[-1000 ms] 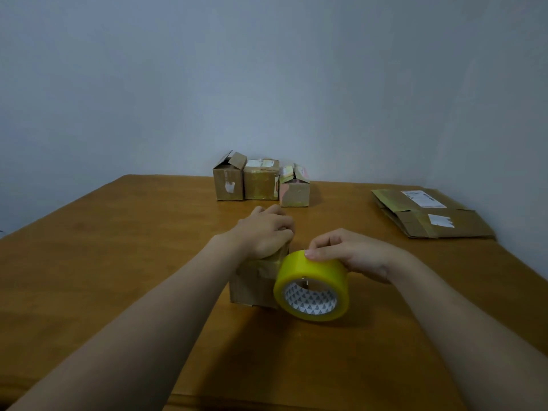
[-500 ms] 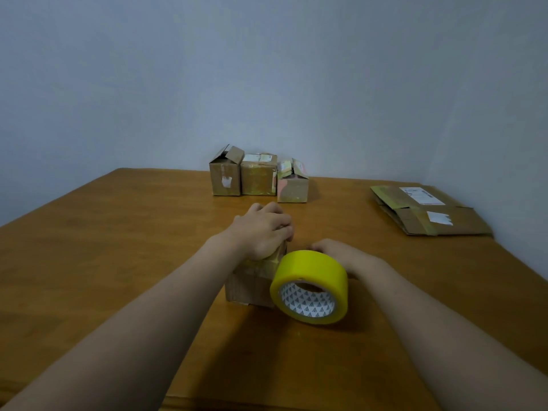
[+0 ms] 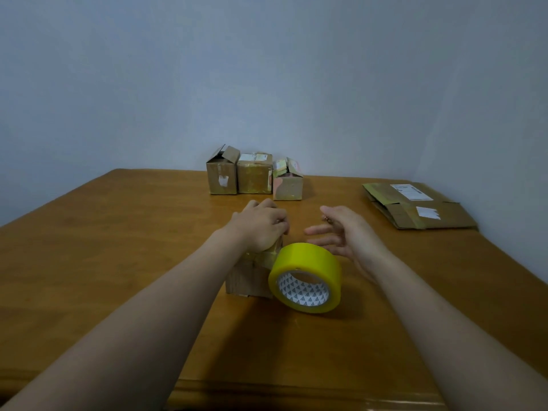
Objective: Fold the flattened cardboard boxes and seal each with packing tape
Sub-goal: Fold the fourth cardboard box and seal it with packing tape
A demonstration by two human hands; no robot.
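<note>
1. Table [image 3: 118, 262]: brown wood, set against a pale wall [image 3: 267, 69].

2. Small box [image 3: 247, 281]: stands upright near the centre of the table. A yellowish strip of tape crosses its top edge.

3. Left hand [image 3: 261, 228]: lies on top of the small box, fingers curled over the far edge and gripping it.

4. Tape roll [image 3: 308, 262]: yellow, standing on its rim at 3 o'clock of the small box and touching it. The core faces the camera.

5. Right hand [image 3: 344, 235]: fingers spread and relaxed, holding nothing. It hovers at 1 o'clock of the tape roll, just beside its top. Contact with the roll cannot be determined.

6. Three folded boxes [image 3: 255, 178]: stand in a row at 12 o'clock of the table, touching side by side. The left and right ones have raised flaps.

7. Flattened cardboard [image 3: 415, 207]: lies at 2 o'clock of the table, well apart from both hands, white labels facing up.
</note>
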